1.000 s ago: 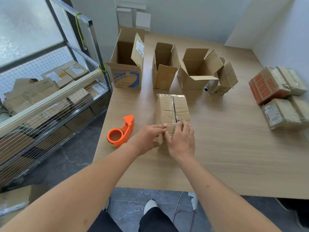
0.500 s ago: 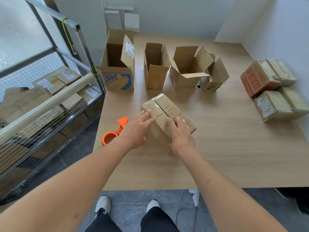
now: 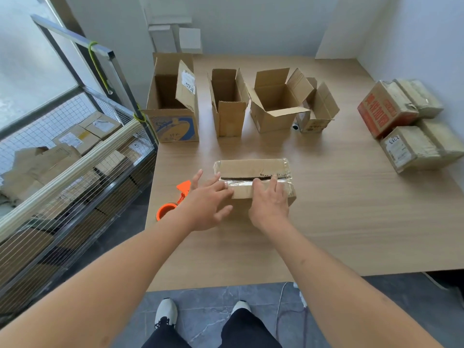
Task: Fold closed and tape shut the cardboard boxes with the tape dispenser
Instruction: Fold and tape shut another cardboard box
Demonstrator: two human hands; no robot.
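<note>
Both hands on the cardboard box mid-bench: left hand splayed flat against its left end, right hand pressing the near flap. Looks light, stiff, glossy with tape; best steadied by its ends. Tape dispenser lies just left.

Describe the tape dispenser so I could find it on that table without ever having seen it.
Start at the wooden table and go to its left edge, next to the wire cage cart. The tape dispenser lies there, just left of the left hand and the closed box. It is the only bright orange thing among brown cardboard.
</note>
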